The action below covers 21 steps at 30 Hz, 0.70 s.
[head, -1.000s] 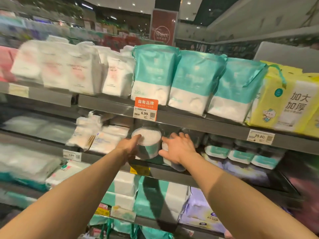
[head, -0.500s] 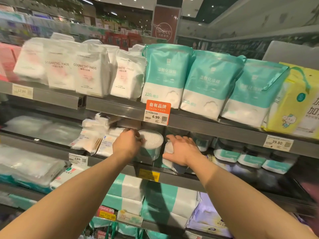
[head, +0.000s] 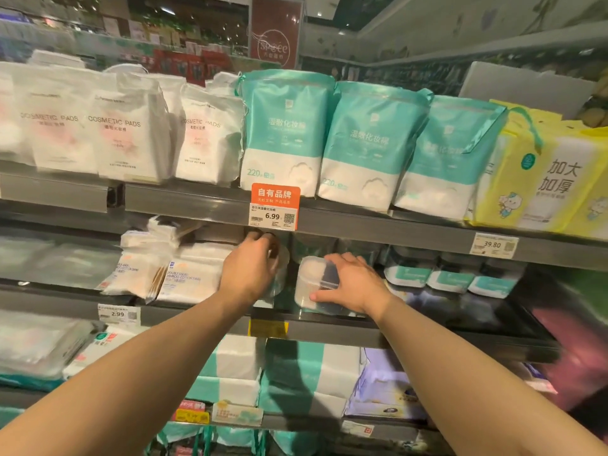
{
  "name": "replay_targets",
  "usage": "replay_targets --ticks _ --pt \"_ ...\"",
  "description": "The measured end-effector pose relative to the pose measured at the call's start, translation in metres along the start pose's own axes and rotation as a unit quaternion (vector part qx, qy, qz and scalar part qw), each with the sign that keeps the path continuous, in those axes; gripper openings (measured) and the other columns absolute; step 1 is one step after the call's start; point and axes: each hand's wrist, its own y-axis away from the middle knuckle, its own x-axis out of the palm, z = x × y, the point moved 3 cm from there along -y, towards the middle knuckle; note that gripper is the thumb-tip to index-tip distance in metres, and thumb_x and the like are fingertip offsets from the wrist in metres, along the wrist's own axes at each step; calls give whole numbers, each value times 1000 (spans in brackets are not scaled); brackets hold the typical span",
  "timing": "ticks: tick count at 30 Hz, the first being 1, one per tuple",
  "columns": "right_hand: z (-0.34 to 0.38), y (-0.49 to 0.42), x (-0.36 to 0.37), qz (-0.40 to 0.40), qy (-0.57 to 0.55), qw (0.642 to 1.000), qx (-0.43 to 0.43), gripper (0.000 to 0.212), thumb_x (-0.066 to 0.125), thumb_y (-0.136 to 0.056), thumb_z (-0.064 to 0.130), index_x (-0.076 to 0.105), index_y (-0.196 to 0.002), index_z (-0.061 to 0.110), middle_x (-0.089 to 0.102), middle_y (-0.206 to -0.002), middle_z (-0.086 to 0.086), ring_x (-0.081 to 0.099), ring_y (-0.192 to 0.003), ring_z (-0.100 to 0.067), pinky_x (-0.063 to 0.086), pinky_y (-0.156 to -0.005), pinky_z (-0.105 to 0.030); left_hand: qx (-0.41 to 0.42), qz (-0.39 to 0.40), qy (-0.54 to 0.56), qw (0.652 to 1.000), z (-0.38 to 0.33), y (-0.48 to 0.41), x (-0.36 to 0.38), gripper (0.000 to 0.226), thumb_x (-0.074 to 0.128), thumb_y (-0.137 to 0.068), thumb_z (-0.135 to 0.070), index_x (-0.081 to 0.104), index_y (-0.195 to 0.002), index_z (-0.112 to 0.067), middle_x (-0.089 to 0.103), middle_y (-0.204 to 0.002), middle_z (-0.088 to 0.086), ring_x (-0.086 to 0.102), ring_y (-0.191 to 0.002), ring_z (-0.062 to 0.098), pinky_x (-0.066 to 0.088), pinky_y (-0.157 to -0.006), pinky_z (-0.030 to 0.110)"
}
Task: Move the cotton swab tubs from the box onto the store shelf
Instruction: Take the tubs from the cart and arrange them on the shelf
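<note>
Store shelf [head: 329, 329]: mid tier of rack, dark deck; both arms reach in under upper tier.
Upper-tier stock: teal pad bags [head: 286, 133], white cosmetic pad bags [head: 128, 126], yellow pack [head: 552, 179]; no part in task.
Same-tier stock: teal-labelled containers [head: 408, 274] in a row to R; swab packets [head: 184, 278] to L.
L hand [head: 253, 271]: fingers curled round L tub [head: 279, 268]; tub blurred, mostly hidden; contact w/ deck not confirmed.
R hand [head: 355, 284]: thumb low on front, fingers wrapped over far side of R tub [head: 314, 281]; clear tub, white swab ends visible, upright, at or just above deck nr front edge.
Tub spacing: just beside each other, apart as far as visible.
Price tag [head: 274, 209]: 6.99, on upper rail above L hand.
Box: not in view; remaining count unknown.
Progress (est.): two tubs at placement stage, neither released. Left: seat, let go, fetch any more.
</note>
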Motion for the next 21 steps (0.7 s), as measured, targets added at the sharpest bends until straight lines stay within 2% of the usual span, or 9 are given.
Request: replay_targets --ticks 4,7,10,12,15,17,18,20,21 --pt "-23 3 6 20 0 1000 5 93 67 -79 68 20 -157 49 29 -162 -4 29 -146 -34 30 -119 -47 79 85 66 991 -45 -4 31 40 55 -93 -15 60 -132 -18 62 -129 10 59 -116 30 50 -100 40" --pt "-44 13 -1 17 19 999 20 73 65 -91 45 30 -154 50 24 -165 -4 29 -144 -38 32 -119 -47 51 181 80 979 -66 -2 62 44 49 -95 -12 55 -139 -16 65 -131 15 59 -121 35 45 -102 34" --pt "-70 31 -13 -45 8 998 40 58 53 -94 26 45 -149 42 39 -154 -2 39 -134 -35 39 -113 -46 5 204 139 969 -85 0 79 41 47 -94 -6 58 -133 -14 70 -123 11 63 -115 32 47 -97 31" --pt "-89 41 -19 -99 -18 992 78 50 46 -94 28 53 -143 36 51 -137 -6 50 -125 -35 46 -105 -45 -20 197 180 963 -95 -1 85 37 46 -94 -3 61 -126 -16 73 -114 7 67 -108 28 51 -94 30" --pt "-122 54 -20 -120 -97 978 140 44 41 -97 42 57 -134 25 65 -120 -12 60 -115 -36 51 -94 -44 -30 210 197 957 -121 0 100 39 43 -96 -1 62 -126 -14 73 -112 6 67 -106 27 51 -91 28" --pt "-137 63 -21 -114 -153 968 166 50 43 -99 55 54 -134 22 71 -110 -11 63 -110 -34 51 -87 -39 -27 246 221 943 -142 5 110 41 37 -96 2 63 -126 -10 73 -107 8 68 -97 28 52 -80 24" --pt "-142 65 -21 -112 -173 963 174 54 46 -98 59 53 -134 21 72 -110 -11 63 -109 -34 49 -85 -36 -25 264 234 935 -151 7 114 42 35 -96 3 65 -123 -8 72 -103 8 66 -87 26 50 -67 19" --pt "-159 74 -20 -116 -203 954 190 53 52 -98 54 51 -134 16 68 -120 -14 62 -114 -34 47 -88 -35 -21 294 264 919 -176 15 123 43 33 -97 7 68 -119 -4 68 -99 10 59 -73 22 40 -47 10" --pt "-167 75 -19 -123 -218 948 196 47 55 -99 46 51 -133 14 67 -123 -16 61 -116 -35 47 -90 -34 -20 300 275 913 -183 17 126 42 33 -97 8 68 -118 -1 66 -99 11 57 -69 19 37 -43 8"
